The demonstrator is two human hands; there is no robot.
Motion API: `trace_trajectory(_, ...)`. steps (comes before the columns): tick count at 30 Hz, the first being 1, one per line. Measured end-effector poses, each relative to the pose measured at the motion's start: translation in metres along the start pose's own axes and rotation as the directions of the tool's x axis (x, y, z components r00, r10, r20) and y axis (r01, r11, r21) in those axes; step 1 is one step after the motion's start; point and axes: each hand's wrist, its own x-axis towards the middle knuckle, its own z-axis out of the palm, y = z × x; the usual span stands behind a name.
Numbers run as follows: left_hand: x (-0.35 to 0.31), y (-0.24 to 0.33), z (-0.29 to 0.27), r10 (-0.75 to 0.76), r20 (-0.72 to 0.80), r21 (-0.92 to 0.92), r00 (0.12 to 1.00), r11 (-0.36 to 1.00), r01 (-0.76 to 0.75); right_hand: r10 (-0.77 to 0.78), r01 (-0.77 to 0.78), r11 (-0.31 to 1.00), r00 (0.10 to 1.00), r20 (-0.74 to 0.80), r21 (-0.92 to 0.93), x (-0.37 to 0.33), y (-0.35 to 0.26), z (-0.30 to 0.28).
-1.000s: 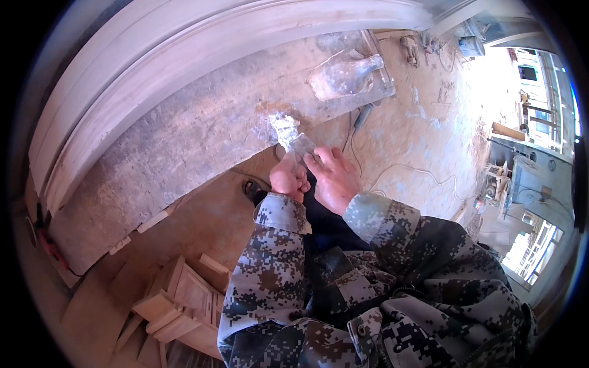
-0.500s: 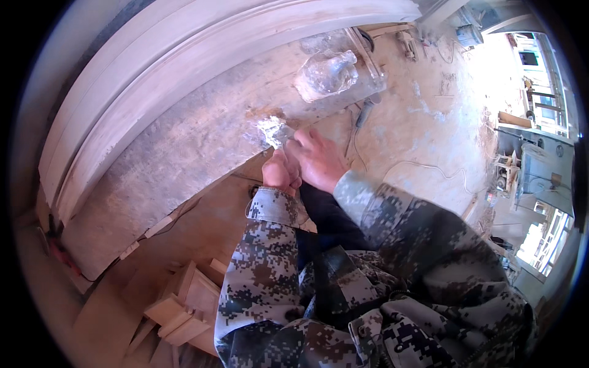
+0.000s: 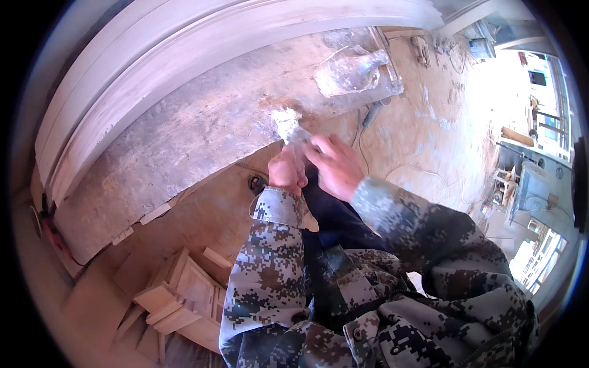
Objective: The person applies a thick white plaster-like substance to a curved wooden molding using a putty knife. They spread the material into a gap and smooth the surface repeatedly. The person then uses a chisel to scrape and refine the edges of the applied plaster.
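Note:
White paste (image 3: 284, 118) is heaped at the near edge of a dusty board (image 3: 202, 116). My left hand (image 3: 287, 170) is closed in a fist, thumb up, round the handle of what looks like a putty knife, mostly hidden. Close against it on the right, my right hand (image 3: 336, 164) grips a grey, flat-bladed putty knife (image 3: 298, 134); its fingers are a little blurred. The blade reaches into the paste, which coats its end. Farther back on the board lies a crumpled, whitish plastic bag (image 3: 350, 70) with a twisted neck.
Long white moulded panels (image 3: 153, 67) stand along the board's far side. Beneath the near edge sits a pale wooden frame or cabinet piece (image 3: 190, 288). A cable and a dark-handled tool (image 3: 372, 114) lie on the dusty floor (image 3: 417, 147). Machinery (image 3: 534, 190) stands at the right.
The view has shifted, so the board and bag appear moved. Both hands stay together at the paste, and the right hand's blade has turned against it.

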Motion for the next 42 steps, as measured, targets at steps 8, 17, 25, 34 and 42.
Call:
trace_trajectory(8,-0.002,0.0,-0.002,-0.006,0.054,-0.033,0.999,0.999,0.008,-0.075,0.077,0.995,0.997,0.024,-0.067,0.002,0.007,-0.011)
trace_trajectory(17,0.01,-0.001,-0.007,-0.023,0.046,-0.02,0.999,1.0,0.024,-0.105,0.104,0.994,0.994,-0.017,-0.027,0.017,0.005,0.007)
trace_trajectory(25,0.0,0.012,-0.01,-0.038,-0.027,0.015,0.999,0.999,0.039,-0.113,0.115,0.991,0.993,0.025,-0.064,0.02,-0.005,-0.005)
trace_trajectory(34,0.011,0.015,-0.002,0.09,-0.144,0.135,0.986,0.988,-0.07,-0.152,0.154,0.984,0.988,0.032,-0.091,0.019,0.004,-0.006)
trace_trajectory(42,0.018,0.021,-0.025,0.033,-0.009,0.068,0.999,0.997,-0.032,-0.134,0.13,0.973,0.991,-0.009,-0.189,0.017,-0.01,0.002)
